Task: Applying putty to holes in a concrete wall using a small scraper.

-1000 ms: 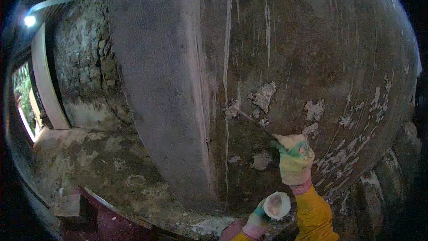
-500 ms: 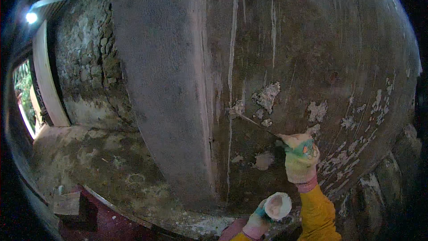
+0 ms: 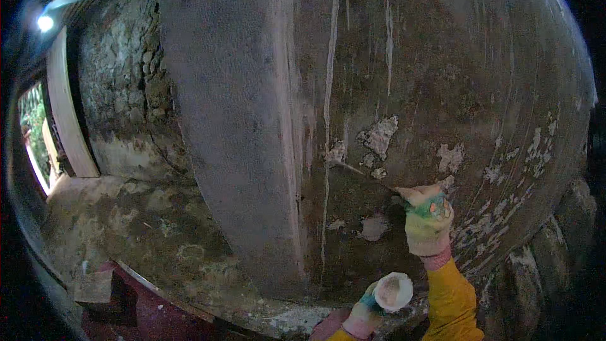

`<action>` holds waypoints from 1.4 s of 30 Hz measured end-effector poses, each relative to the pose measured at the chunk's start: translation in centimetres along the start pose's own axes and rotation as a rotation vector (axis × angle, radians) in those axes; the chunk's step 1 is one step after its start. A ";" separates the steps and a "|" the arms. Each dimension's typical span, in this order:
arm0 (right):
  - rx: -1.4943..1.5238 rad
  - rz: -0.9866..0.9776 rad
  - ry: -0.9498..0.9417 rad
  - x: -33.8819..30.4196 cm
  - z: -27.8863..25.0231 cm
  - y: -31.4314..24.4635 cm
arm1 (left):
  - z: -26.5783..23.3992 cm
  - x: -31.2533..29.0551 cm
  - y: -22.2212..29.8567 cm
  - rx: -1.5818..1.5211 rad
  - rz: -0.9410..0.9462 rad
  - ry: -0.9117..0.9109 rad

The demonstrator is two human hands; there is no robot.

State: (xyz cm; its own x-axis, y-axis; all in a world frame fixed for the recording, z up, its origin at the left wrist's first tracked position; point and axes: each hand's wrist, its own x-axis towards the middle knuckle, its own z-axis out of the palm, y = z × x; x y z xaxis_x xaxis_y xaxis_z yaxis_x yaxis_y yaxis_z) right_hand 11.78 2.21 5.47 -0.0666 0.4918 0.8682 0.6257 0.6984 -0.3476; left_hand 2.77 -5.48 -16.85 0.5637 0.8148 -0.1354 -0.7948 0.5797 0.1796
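Note:
My right hand (image 3: 429, 218), in a stained glove under a yellow sleeve, is closed around a thin tool (image 3: 363, 173) with a slim shaft. Its far end reaches left to a pale rough patch (image 3: 336, 151) on the dark wall (image 3: 404, 88); the exact shape of that tip is too small to tell. Lower down, my gloved left hand (image 3: 364, 314) grips a white cup (image 3: 394, 292), tilted so its mouth shows pale, pinkish material inside. Fingers behind the cup are partly hidden.
More pale patches (image 3: 380, 137) and white streaks (image 3: 332, 44) mark the wall. A smooth grey strip (image 3: 233, 120) runs upright beside them. At lower left, a block (image 3: 96, 288) rests on a dark red surface (image 3: 161, 316). A bright lamp (image 3: 45, 23) shines at upper left.
The tool's far end stays at the same patch, while my right hand has shifted very slightly. My left hand and the cup hold almost still.

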 end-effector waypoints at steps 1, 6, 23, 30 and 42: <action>-0.043 -0.032 -0.006 0.0 0.0 0.1 | 0.1 0.1 -0.1 0.000 0.016 0.039; -0.134 -0.221 0.011 0.9 0.2 -0.2 | -0.1 0.7 0.1 0.014 -0.031 -0.008; -0.475 -0.149 -0.104 1.2 -0.1 -1.0 | 0.7 -0.4 0.0 0.067 0.049 0.008; -0.200 -0.018 0.048 0.0 0.5 -1.0 | 1.4 -1.0 0.3 -0.029 0.002 0.078; -0.198 -0.025 0.290 -0.1 0.0 -1.0 | 0.0 0.2 0.1 -0.108 -0.019 -0.012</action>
State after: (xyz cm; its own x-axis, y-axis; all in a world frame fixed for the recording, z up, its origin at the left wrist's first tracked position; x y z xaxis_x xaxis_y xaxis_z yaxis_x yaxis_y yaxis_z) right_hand 11.19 1.50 5.73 0.1221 0.2879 0.9499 0.7669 0.5802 -0.2744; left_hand 2.75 -5.25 -16.89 0.5807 0.8043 -0.1258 -0.8035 0.5911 0.0706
